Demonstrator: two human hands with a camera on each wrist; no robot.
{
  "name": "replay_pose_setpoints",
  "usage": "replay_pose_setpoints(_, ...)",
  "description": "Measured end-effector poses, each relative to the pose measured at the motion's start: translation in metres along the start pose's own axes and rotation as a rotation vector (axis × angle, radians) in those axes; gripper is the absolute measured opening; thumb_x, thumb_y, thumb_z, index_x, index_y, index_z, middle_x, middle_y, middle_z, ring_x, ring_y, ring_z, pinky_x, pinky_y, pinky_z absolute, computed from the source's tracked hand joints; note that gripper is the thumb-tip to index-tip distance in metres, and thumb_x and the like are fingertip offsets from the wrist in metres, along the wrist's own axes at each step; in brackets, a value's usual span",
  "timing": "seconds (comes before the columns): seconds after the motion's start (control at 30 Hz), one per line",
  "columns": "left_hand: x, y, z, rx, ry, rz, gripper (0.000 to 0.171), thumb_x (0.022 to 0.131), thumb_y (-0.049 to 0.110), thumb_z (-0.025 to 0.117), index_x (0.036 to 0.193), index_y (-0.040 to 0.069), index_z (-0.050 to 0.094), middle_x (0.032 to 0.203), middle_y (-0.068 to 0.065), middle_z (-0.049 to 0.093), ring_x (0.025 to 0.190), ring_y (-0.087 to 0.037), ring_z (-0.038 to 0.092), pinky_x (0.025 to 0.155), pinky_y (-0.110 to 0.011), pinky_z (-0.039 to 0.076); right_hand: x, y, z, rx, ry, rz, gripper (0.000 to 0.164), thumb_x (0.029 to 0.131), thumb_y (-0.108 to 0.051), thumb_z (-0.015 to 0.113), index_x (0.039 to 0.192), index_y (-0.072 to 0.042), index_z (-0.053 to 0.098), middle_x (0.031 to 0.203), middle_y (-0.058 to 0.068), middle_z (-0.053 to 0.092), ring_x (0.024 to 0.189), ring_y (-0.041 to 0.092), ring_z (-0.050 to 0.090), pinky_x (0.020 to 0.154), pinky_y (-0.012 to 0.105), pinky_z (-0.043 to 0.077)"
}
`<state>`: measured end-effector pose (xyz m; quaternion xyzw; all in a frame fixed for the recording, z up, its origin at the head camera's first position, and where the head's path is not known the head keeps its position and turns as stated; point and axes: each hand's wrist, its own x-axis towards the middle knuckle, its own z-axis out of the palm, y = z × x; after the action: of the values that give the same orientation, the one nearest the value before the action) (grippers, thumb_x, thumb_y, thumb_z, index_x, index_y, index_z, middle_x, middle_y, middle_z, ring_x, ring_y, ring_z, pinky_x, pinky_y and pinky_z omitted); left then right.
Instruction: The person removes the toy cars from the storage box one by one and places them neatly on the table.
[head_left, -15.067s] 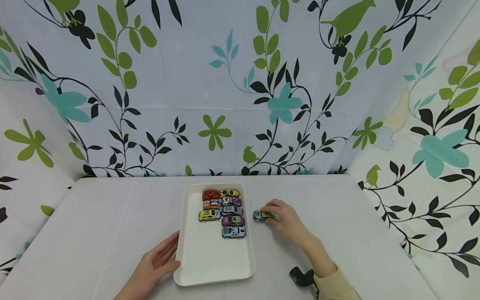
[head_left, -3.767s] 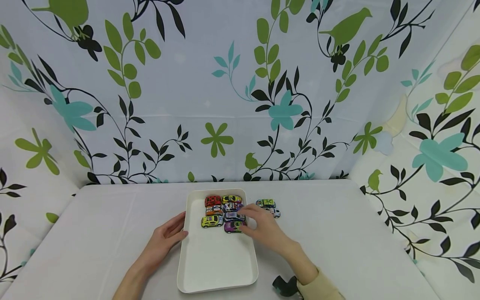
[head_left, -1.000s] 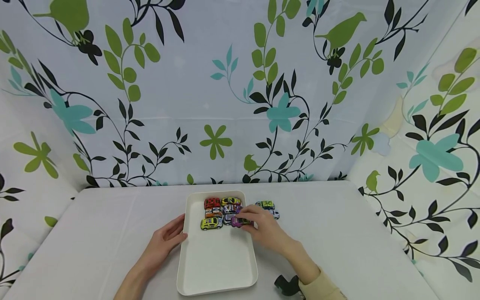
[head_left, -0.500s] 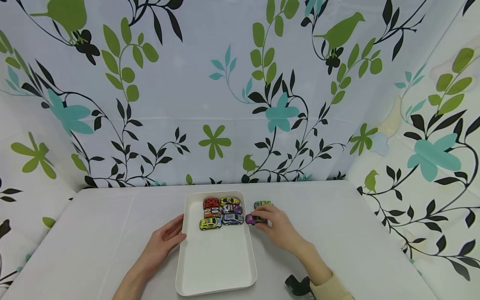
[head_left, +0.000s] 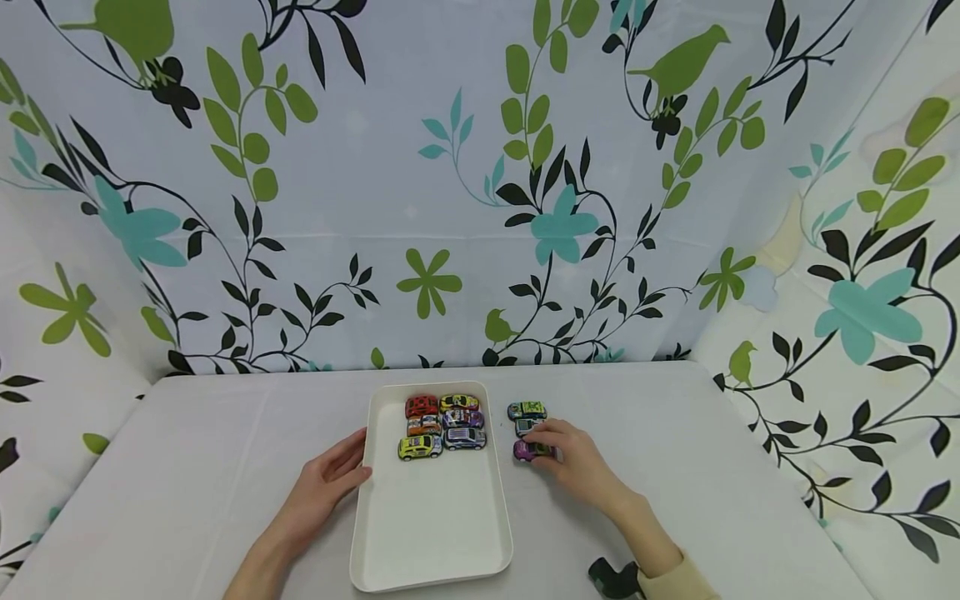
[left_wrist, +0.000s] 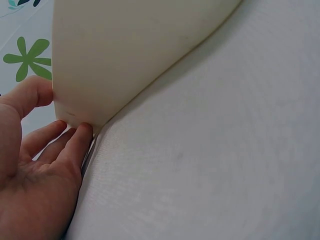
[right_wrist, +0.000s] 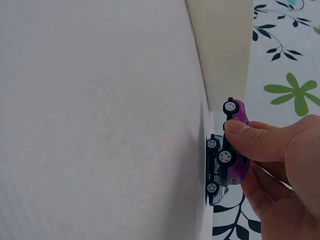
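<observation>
My right hand (head_left: 581, 462) pinches a purple toy car (right_wrist: 237, 172) between thumb and fingers, right of the tray. In the right wrist view its wheels face the camera, and a white-silver toy car (right_wrist: 215, 197) is partly hidden behind it. On the table beyond the hand is a green-yellow toy car (head_left: 527, 410). My left hand (head_left: 322, 487) holds the left side of the white tray (head_left: 431, 533), thumb at the rim (left_wrist: 54, 50) and fingertips against the outer wall. Several toy cars, including a red car (head_left: 422, 405) and a yellow car (head_left: 420, 447), stand in two columns at the tray's far end.
The white table (head_left: 225, 467) runs back to a leaf-patterned curtain (head_left: 360, 167), which also rises at both sides. A black device (head_left: 613, 577) is at the right wrist, by the sleeve (head_left: 678, 579).
My right hand has lifted the purple car from the tray's right column and carried it right, over the rim, beside the silver car. The left hand stays at the tray.
</observation>
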<state>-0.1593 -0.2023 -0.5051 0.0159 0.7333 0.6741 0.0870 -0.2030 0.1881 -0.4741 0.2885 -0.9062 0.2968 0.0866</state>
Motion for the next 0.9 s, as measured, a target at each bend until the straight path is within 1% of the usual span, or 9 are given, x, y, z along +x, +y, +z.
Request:
replay_pose_setpoints(0.23,-0.001,0.000,0.001,0.002,0.001,0.001,0.070,0.096,0.022,0.067,0.156,0.008,0.033,0.162,-0.012,0.031,0.148,-0.025,0.032,0.099,-0.009,0.042,-0.004,0.008,0.003,0.013,-0.009,0.008,0.032,0.080,0.000,0.080,0.110,-0.009,0.075,0.112,0.004,0.069,0.107,0.025,0.065,0.095,0.046,0.054)
replay_pose_setpoints(0.4,-0.001,0.000,0.001,0.000,0.002,-0.004,0.070,0.096,0.022,0.067,0.156,0.008,0.033,0.162,-0.011,0.032,0.148,-0.024,0.032,0.099,-0.009,0.042,-0.006,0.011,0.005,0.010,-0.017,0.020,0.032,0.081,0.000,0.079,0.110,-0.010,0.075,0.114,0.004,0.069,0.110,0.027,0.065,0.096,0.049,0.054)
replay_pose_setpoints(0.6,-0.001,0.001,0.001,0.007,0.005,-0.014,0.071,0.096,0.024,0.068,0.156,0.010,0.033,0.162,-0.010,0.032,0.148,-0.024,0.032,0.099,-0.009,0.043,-0.008,0.013,0.006,-0.007,0.024,0.001,0.033,0.078,0.002,0.081,0.109,-0.009,0.075,0.115,0.006,0.070,0.111,0.029,0.066,0.097,0.048,0.054)
replay_pose_setpoints(0.7,-0.001,0.002,0.000,0.009,0.004,-0.012,0.071,0.096,0.025,0.068,0.156,0.010,0.033,0.162,-0.010,0.031,0.148,-0.024,0.032,0.099,-0.010,0.043,-0.009,0.014,0.004,-0.018,0.043,-0.002,0.035,0.076,0.002,0.082,0.109,-0.009,0.075,0.114,0.005,0.071,0.110,0.027,0.067,0.096,0.047,0.054)
replay_pose_setpoints(0.9,0.000,0.002,0.000,0.010,-0.001,-0.017,0.072,0.096,0.025,0.068,0.156,0.009,0.032,0.163,-0.011,0.030,0.148,-0.024,0.031,0.100,-0.011,0.044,-0.011,0.015,-0.001,-0.008,0.082,0.052,0.034,0.074,0.002,0.083,0.105,-0.009,0.076,0.109,0.003,0.071,0.107,0.025,0.068,0.095,0.045,0.055)
